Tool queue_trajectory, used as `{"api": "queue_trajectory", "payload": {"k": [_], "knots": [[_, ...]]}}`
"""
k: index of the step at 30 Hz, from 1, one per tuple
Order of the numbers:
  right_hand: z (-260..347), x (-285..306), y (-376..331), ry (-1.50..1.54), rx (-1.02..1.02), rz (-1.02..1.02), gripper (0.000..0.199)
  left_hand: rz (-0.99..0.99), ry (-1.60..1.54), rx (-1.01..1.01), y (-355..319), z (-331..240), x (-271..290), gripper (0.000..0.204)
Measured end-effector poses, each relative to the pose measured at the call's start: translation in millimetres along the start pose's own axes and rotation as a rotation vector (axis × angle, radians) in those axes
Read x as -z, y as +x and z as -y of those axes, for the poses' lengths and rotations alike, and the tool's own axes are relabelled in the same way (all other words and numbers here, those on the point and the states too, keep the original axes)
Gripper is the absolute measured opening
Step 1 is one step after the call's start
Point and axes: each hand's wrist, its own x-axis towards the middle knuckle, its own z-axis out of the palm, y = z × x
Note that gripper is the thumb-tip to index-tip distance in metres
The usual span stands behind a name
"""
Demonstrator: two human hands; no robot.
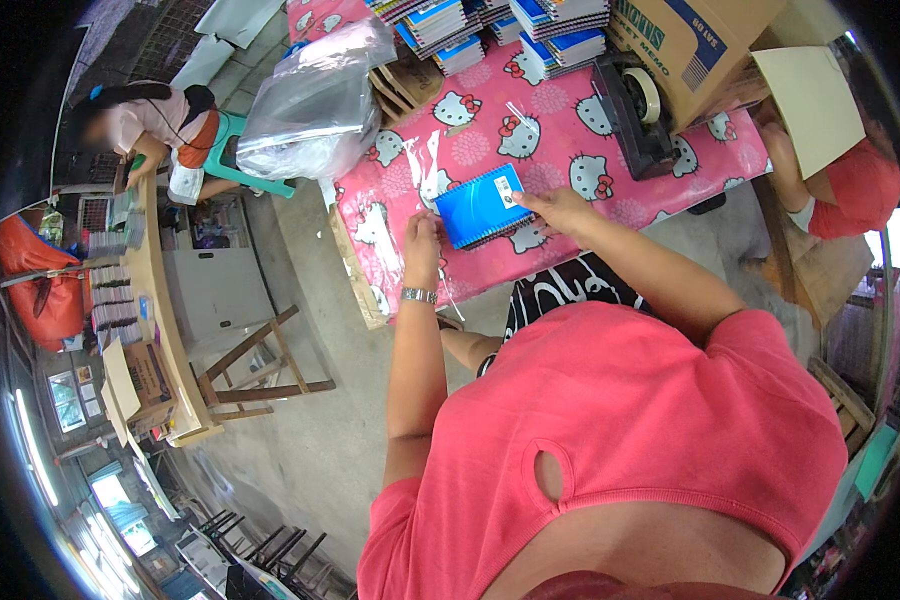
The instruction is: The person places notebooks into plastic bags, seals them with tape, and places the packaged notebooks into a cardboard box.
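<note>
A blue spiral-bound notebook (478,208) with a small white label at its upper right lies at a slant over the pink table cover. My right hand (560,212) holds its right edge, thumb on top near the label. Beside the notebook's left edge is my left hand (422,238), its fingers curled together. What those fingers pinch, if anything, is too small to make out. A metal-band watch (419,295) sits on my left wrist.
A black tape dispenser (635,120) stands right of the notebook, by a cardboard box (695,45). Notebook stacks (560,50) line the far side. Clear plastic bags (315,105) lie at the far left corner. One person (155,125) sits left, another (850,190) right.
</note>
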Motion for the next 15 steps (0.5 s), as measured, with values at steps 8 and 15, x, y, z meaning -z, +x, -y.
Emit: {"api": "queue_trajectory", "payload": {"k": [8,15], "knots": [[18.0,26.4,-6.6,0.137,-0.013,0.033,0.081,0.055,0.072,0.082,4.4,4.8,2.8,0.053],[16.4,17.8,-14.5,0.243,0.022,0.125,0.056,0.119,-0.067,0.144,-5.4,3.3,2.5,0.059]]}}
